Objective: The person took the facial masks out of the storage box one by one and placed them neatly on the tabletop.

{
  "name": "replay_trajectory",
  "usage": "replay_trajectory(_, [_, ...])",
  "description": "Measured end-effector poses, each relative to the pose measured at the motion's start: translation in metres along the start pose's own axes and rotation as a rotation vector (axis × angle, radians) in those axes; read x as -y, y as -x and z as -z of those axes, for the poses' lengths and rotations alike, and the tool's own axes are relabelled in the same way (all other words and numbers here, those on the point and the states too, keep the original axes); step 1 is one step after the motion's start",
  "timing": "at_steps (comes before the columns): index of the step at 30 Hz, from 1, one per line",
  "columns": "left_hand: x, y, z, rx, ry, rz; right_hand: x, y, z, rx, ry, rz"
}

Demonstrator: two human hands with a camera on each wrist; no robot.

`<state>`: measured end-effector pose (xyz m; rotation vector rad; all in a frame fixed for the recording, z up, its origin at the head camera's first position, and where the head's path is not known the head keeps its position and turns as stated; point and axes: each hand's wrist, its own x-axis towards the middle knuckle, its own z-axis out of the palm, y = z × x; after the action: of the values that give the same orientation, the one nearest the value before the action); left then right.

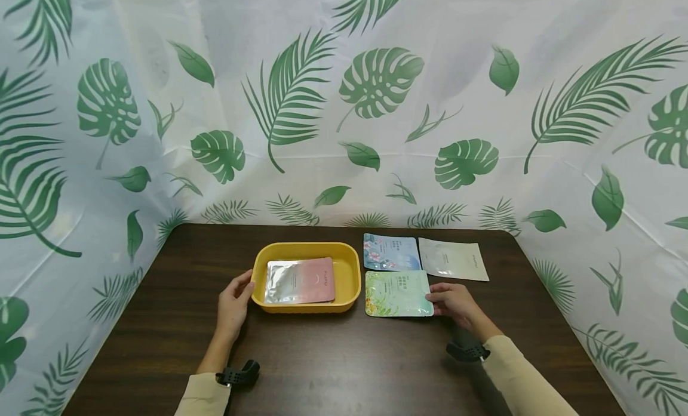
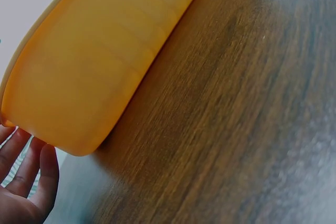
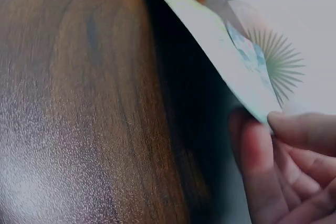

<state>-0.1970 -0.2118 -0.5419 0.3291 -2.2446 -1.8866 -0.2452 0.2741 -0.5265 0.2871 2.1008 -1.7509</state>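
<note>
A yellow plastic tray [image 1: 352, 279] stands on the table, and a pink and silver sheet mask packet [image 1: 301, 280] lies inside it. At the tray's left end, my left hand [image 1: 235, 302] touches the outside with its fingertips; in the left wrist view the fingers [image 2: 48, 174] are fairly straight against the tray wall [image 2: 89, 72]. My right hand [image 1: 458, 304] pinches the right edge of a green floral sheet mask packet [image 1: 399, 293] between thumb and fingers. In the right wrist view this packet [image 3: 210, 40] is tilted, its held edge raised off the table.
Behind the green packet lie a blue floral packet [image 1: 391, 252] and a pale cream packet [image 1: 453, 259], side by side. The dark wood table [image 1: 322, 362] ends at a white leaf-printed cloth [image 1: 301, 189] behind. Black bands [image 1: 239, 374] are on both wrists.
</note>
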Motion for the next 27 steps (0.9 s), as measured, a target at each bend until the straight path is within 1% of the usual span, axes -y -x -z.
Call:
replay_trajectory(4, [0.001,0.000,-0.001,0.000,-0.003,0.003,0.000,0.001,-0.002,-0.075,0.125,0.016])
replay_trajectory(7, [0.000,0.000,-0.001,-0.001,-0.005,0.004,0.000,0.002,-0.002,-0.116,0.217,0.025])
replay_trajectory(10, [0.000,0.000,-0.002,-0.001,-0.010,0.006,-0.001,0.002,-0.001,-0.120,0.253,0.031])
replay_trajectory(13, [-0.001,0.000,-0.002,0.001,-0.009,0.010,-0.001,0.003,0.001,-0.118,0.263,0.033])
replay_trajectory(15, [-0.001,0.001,-0.002,0.004,-0.008,0.009,-0.001,0.003,0.004,-0.117,0.287,0.049])
replay_trajectory(17, [-0.001,0.001,-0.001,0.005,-0.007,0.009,0.000,0.003,0.006,-0.148,0.333,0.068])
replay_trajectory(20, [-0.001,0.001,-0.001,0.000,-0.010,0.006,0.006,0.003,0.007,-0.192,0.398,0.118])
replay_trajectory(22, [-0.001,0.001,0.000,-0.005,-0.013,0.005,0.012,0.001,0.006,-0.215,0.411,0.141])
replay_trajectory(24, [-0.001,0.001,-0.001,-0.008,-0.014,0.004,0.020,-0.001,0.004,-0.203,0.390,0.153])
replay_trajectory(27, [0.000,0.001,-0.001,-0.007,-0.012,0.003,0.031,-0.003,0.001,-0.172,0.330,0.118])
